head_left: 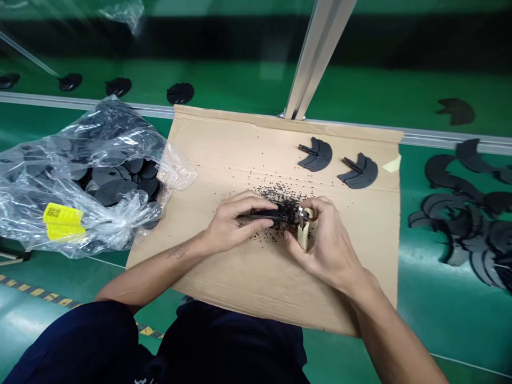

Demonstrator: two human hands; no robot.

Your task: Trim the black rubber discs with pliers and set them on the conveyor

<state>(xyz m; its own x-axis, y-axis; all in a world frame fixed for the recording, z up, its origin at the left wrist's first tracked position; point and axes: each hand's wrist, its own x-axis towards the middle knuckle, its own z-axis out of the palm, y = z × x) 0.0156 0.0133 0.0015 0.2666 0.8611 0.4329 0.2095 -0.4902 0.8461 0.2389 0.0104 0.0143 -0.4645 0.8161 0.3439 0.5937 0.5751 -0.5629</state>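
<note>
Between the thumb and fingers of my left hand is a thin black plastic part, seen nearly edge-on. My right hand is closed around cutting pliers with pale handles and a shiny metal head. The metal head is close to the right end of the black part; I cannot tell if they touch. Beneath both hands, many small black scraps lie scattered over a cardboard sheet. Farther back on the cardboard rest two curved black parts, each with a short stem.
On the left, a clear plastic bag with a yellow label holds many black discs. Several curved black pieces are piled on the green surface at right. A metal post rises behind the cardboard, joined to a low rail.
</note>
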